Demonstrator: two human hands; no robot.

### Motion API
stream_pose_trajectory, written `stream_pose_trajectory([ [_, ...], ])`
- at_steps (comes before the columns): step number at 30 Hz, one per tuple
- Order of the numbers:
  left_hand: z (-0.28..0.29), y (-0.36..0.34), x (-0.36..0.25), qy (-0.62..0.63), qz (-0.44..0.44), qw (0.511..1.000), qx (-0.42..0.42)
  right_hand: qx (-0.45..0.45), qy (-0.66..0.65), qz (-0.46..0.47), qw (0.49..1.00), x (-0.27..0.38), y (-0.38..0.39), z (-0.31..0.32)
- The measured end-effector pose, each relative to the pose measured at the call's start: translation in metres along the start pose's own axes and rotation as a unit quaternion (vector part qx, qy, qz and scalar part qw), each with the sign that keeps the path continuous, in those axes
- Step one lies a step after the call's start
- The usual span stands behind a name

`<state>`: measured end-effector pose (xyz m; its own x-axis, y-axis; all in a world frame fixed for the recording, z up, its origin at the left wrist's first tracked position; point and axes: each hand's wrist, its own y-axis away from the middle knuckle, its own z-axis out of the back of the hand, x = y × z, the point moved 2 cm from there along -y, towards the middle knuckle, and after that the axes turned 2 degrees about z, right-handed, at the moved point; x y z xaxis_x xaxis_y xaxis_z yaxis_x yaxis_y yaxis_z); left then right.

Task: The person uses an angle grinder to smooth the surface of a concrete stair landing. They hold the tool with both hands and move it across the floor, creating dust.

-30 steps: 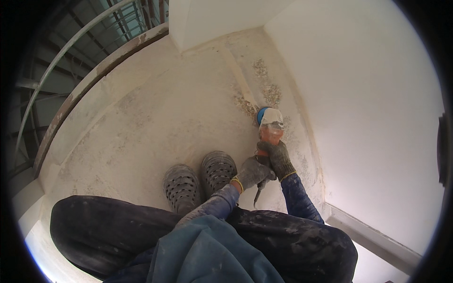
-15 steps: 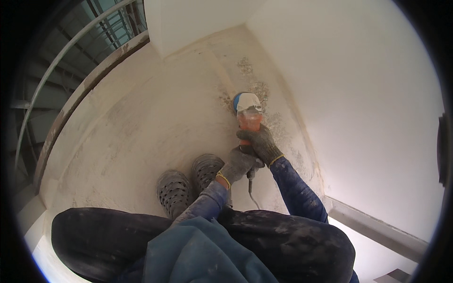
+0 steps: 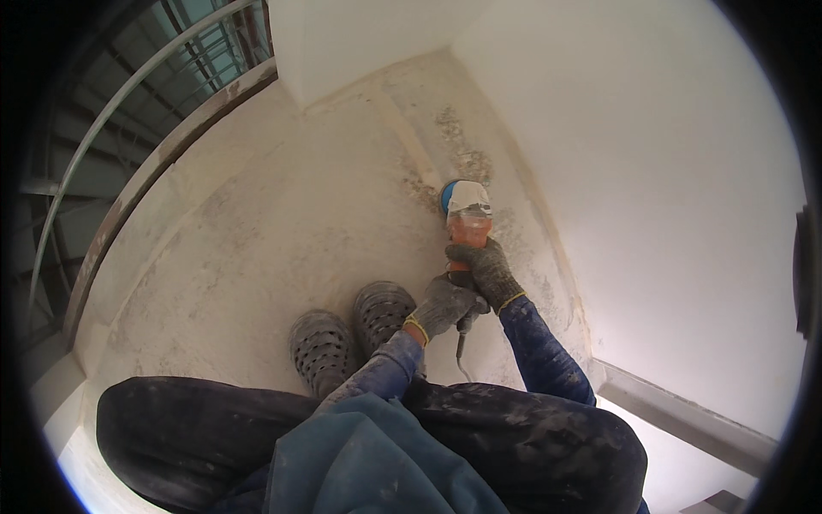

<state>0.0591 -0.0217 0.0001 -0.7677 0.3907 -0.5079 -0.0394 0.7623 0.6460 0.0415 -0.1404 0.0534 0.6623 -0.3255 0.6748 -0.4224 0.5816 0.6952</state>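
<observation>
An orange power grinder point(image 3: 468, 227) with a blue disc point(image 3: 447, 199) and a pale, worn cover rests at a rough, speckled floor patch point(image 3: 475, 163) near a pale strip. My right hand point(image 3: 486, 271), in a dusty grey knit glove, is closed round its orange body. Lower down, my left hand point(image 3: 441, 304), gloved alike, wraps the dark rear handle, from which a cord point(image 3: 462, 355) runs toward my legs. My grey perforated clogs point(image 3: 321, 347) are on the dusty floor, left of both hands.
White walls point(image 3: 651, 214) rise ahead and on the right, with a ledge or beam point(image 3: 676, 415) low at the right. A metal railing point(image 3: 120, 103) and a worn edge strip point(image 3: 171, 146) bound the floor on the left, with stair-like structure beyond.
Compared with a second ago, the grinder and both hands sit somewhat left in view, as the view has shifted. Since half a second ago they moved slightly right and down. Both grips are unchanged.
</observation>
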Motion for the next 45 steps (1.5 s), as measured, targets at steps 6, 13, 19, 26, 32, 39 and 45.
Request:
stream_pose_trajectory([
  [6, 0.003, 0.002, -0.010, 0.041, -0.021, 0.999, 0.025, 0.017, 0.028, 0.068, 0.997, 0.005, -0.008, 0.001],
  [13, 0.006, 0.003, -0.013, -0.019, -0.018, 1.000, 0.016, 0.017, 0.072, 0.036, 0.997, 0.003, -0.012, -0.002],
  [19, -0.003, 0.003, -0.006, 0.002, -0.020, 1.000, 0.017, -0.017, -0.007, -0.004, 1.000, -0.008, -0.007, 0.009],
  [26, 0.004, -0.009, -0.009, -0.006, -0.026, 0.999, 0.018, 0.009, 0.035, 0.058, 0.998, 0.003, -0.016, 0.003],
  [32, 0.009, -0.002, -0.007, 0.022, -0.045, 0.998, 0.033, 0.017, 0.052, 0.049, 0.997, 0.007, -0.011, -0.004],
  [39, 0.002, -0.003, -0.005, 0.013, -0.038, 0.999, 0.019, 0.008, 0.040, 0.036, 0.999, 0.004, -0.007, 0.001],
  [45, 0.017, -0.003, -0.017, 0.006, -0.050, 0.998, 0.029, 0.026, 0.069, 0.065, 0.995, 0.022, -0.015, -0.012],
])
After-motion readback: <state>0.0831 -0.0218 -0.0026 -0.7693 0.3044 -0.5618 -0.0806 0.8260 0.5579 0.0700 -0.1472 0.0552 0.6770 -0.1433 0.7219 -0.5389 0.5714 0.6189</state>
